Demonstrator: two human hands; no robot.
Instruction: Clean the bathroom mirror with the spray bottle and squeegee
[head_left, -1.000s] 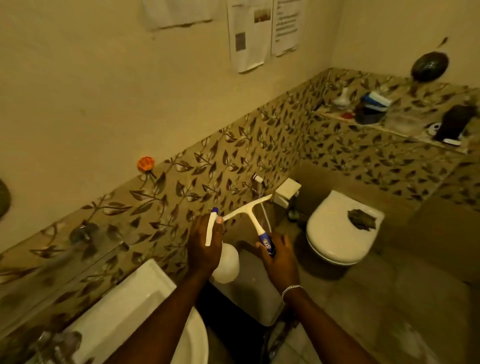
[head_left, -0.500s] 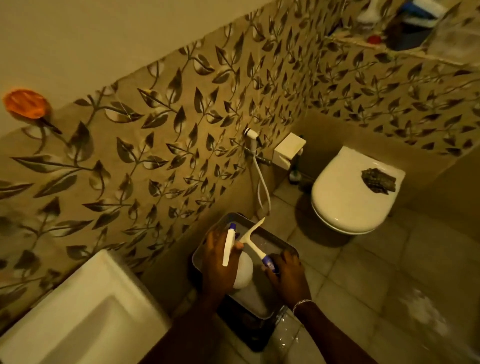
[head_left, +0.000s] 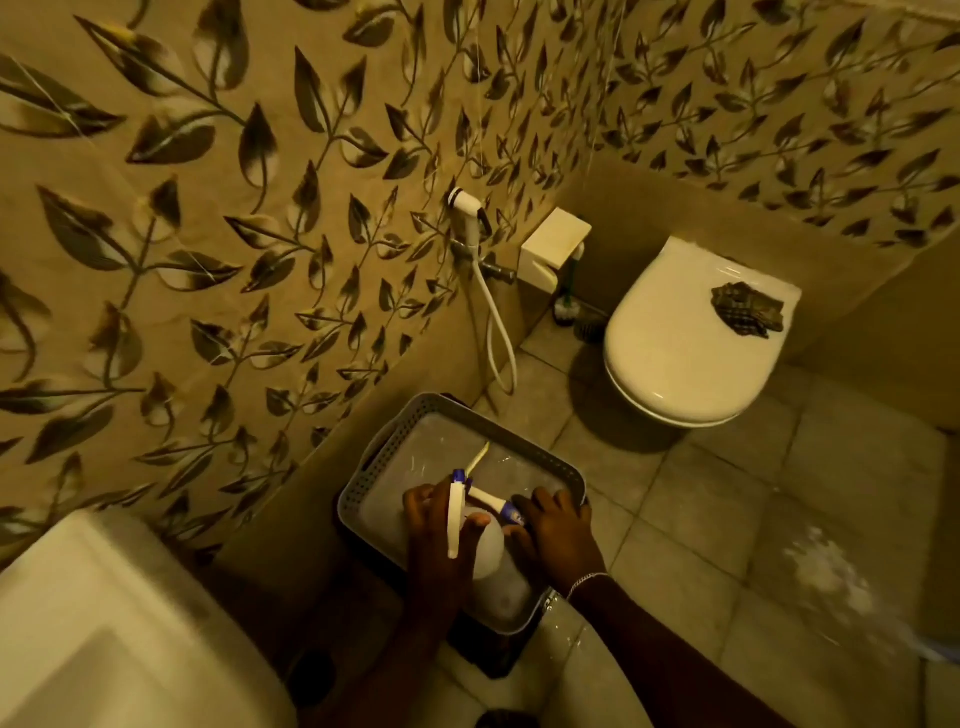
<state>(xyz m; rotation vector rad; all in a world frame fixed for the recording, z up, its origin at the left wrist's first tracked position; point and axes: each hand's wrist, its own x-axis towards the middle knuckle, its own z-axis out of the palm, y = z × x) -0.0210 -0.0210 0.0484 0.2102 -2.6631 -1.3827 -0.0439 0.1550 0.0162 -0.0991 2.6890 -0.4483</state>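
My left hand (head_left: 434, 545) grips a white spray bottle (head_left: 485, 545) by its neck, the blue-tipped trigger head pointing away from me. My right hand (head_left: 558, 540) is closed on the blue handle of a white squeegee (head_left: 485, 493), whose blade angles up and away over a grey basket (head_left: 363, 483). Both hands and both tools hover low inside or just above the basket, which sits on the floor beside the leaf-patterned wall. The mirror is out of view.
A white sink (head_left: 104, 623) fills the lower left. A closed white toilet (head_left: 685, 338) with a dark cloth (head_left: 745, 309) on its lid stands at the right. A bidet sprayer (head_left: 470, 213) and hose hang on the wall, beside a white box (head_left: 553, 247). Tiled floor spreads right.
My view tipped down from the wall and shelf toward the floor. Both hands dropped with the spray bottle and squeegee down to the grey basket.
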